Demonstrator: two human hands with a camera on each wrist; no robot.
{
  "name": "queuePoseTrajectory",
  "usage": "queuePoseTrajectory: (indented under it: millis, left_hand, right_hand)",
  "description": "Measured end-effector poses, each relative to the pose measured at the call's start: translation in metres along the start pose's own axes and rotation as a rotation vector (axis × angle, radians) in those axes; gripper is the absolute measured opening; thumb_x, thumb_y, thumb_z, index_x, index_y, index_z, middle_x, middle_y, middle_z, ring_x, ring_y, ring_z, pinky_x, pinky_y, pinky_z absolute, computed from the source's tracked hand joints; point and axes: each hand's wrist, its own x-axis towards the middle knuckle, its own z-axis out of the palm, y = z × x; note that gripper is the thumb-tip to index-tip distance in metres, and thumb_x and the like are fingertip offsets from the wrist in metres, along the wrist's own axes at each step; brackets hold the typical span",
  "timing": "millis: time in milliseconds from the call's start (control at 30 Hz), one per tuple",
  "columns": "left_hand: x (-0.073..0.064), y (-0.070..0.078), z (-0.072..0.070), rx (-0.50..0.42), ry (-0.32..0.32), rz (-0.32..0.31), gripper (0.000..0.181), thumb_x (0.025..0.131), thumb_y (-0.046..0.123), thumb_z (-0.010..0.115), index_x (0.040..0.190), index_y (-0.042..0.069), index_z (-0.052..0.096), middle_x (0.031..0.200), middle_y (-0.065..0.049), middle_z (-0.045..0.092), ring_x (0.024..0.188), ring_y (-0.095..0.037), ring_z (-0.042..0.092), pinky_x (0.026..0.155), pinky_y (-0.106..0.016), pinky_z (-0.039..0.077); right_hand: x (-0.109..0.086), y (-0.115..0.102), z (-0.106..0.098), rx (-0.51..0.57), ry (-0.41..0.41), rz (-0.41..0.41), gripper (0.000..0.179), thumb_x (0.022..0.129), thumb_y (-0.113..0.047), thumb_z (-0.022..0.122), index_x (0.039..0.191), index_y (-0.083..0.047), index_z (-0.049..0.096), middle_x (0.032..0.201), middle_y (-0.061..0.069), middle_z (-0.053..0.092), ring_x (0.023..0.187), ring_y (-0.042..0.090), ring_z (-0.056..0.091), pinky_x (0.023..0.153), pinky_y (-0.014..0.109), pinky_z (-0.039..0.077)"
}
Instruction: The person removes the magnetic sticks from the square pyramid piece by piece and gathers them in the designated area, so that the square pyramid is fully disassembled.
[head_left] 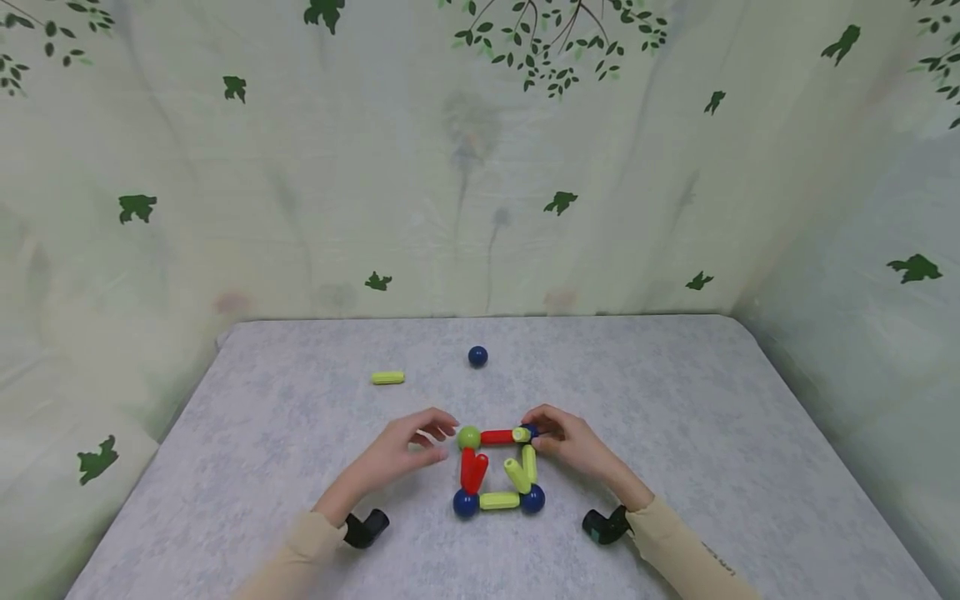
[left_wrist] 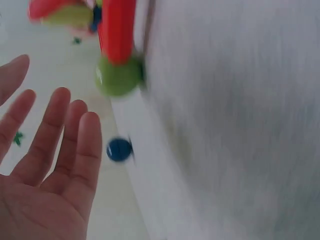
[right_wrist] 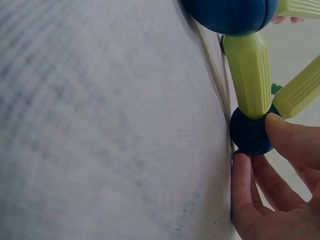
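Ball-and-rod frame, four-sided, lies on the table (head_left: 225, 467) between the two hands. Corners: green ball (head_left: 468, 437) at far left; far-right blue ball (head_left: 532, 431); near-left blue ball (head_left: 466, 504); near-right blue ball (head_left: 532, 499). Sides: far red rod (head_left: 496, 437) and left red rod (head_left: 468, 468) meet at the green ball; near yellow-green rod (head_left: 499, 501) and right yellow-green rod (head_left: 529, 463) meet at the near-right blue ball.

Three further rods rise from corners: slanting red rod (head_left: 478, 472) from the near-left blue ball, slanting yellow-green rod (head_left: 516, 476) from the near-right one, and a third yellow-green rod (head_left: 521, 434), seen nearly end-on from the head, from the far-right one.

Right hand (head_left: 573, 442): pinches the far-right blue ball; in the right wrist view the thumb lies on the ball near a rod's base, with fingertips at its other side, close to the table.

Left hand (head_left: 405, 446): fingers spread and slightly bent, palm empty, just beside the green ball; left wrist view shows a gap between them.

Loose on the table beyond the frame: spare blue ball (head_left: 477, 357) and, to its left, spare yellow-green rod (head_left: 387, 378), well apart. Both wrists carry a black camera; sleeves beige. Leaf-patterned curtain (head_left: 375, 167) behind.
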Motion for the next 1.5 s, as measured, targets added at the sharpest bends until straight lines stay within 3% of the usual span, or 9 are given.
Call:
queuePoseTrajectory:
  millis: [167,300,467,700,1033,1367,1500]
  left_hand:
    - [-0.004,0.021,0.029,-0.011,-0.085,-0.039,0.037,0.088,0.013,0.070,0.121,0.006,0.052,0.109,-0.002,0.060,0.097,-0.021,0.058,0.083,-0.034,0.051]
    - [-0.007,0.027,0.045,0.012,-0.081,-0.067,0.039,0.087,0.010,0.071,0.119,0.012,0.050,0.106,0.004,0.059,0.093,-0.015,0.056,0.079,-0.029,0.051]
    - [-0.008,0.028,0.055,0.055,-0.053,-0.073,0.040,0.087,0.005,0.069,0.120,0.014,0.047,0.107,0.002,0.059,0.089,-0.010,0.056,0.076,-0.029,0.051]
    - [-0.010,0.029,0.060,0.196,-0.007,-0.027,0.039,0.087,0.007,0.069,0.119,0.014,0.049,0.104,0.002,0.058,0.080,-0.009,0.054,0.069,-0.025,0.049]
    - [-0.011,0.030,0.062,0.281,0.037,0.045,0.038,0.088,0.008,0.069,0.120,0.010,0.050,0.104,0.000,0.058,0.081,-0.009,0.053,0.069,-0.023,0.049]
    - [-0.012,0.031,0.062,0.261,0.039,0.073,0.039,0.088,0.002,0.067,0.122,0.007,0.049,0.108,-0.002,0.058,0.082,-0.007,0.054,0.069,-0.023,0.050]
    - [-0.013,0.029,0.053,0.218,0.107,0.095,0.043,0.085,-0.003,0.067,0.124,0.008,0.051,0.112,-0.002,0.059,0.088,-0.008,0.056,0.073,-0.025,0.051]
  right_hand:
    - [-0.001,-0.001,-0.002,0.001,-0.001,-0.001,0.024,0.092,-0.004,0.062,0.115,-0.011,0.061,0.115,0.004,0.061,0.107,0.025,0.057,0.092,0.043,0.045]
    - [-0.001,-0.001,-0.002,0.006,-0.005,-0.006,0.024,0.092,-0.004,0.062,0.115,-0.010,0.061,0.114,0.004,0.061,0.107,0.025,0.057,0.092,0.044,0.045]
    - [-0.001,0.000,-0.001,0.005,-0.003,-0.002,0.024,0.092,-0.003,0.061,0.115,-0.010,0.061,0.114,0.004,0.061,0.107,0.025,0.057,0.091,0.044,0.045]
    - [-0.001,-0.001,-0.001,0.003,-0.006,0.003,0.024,0.092,-0.003,0.061,0.115,-0.010,0.061,0.115,0.004,0.061,0.108,0.025,0.057,0.093,0.045,0.044]
    - [-0.002,-0.003,-0.001,0.032,-0.001,0.004,0.024,0.092,-0.003,0.061,0.115,-0.010,0.061,0.116,0.005,0.061,0.109,0.026,0.057,0.093,0.046,0.044]
    - [-0.003,-0.007,0.000,0.024,0.007,0.019,0.025,0.092,0.002,0.059,0.116,-0.004,0.060,0.115,0.009,0.061,0.109,0.031,0.056,0.093,0.049,0.044]
    - [-0.002,-0.003,0.000,0.032,0.005,0.025,0.025,0.092,-0.002,0.060,0.117,-0.008,0.061,0.115,0.005,0.061,0.109,0.026,0.057,0.094,0.047,0.044]
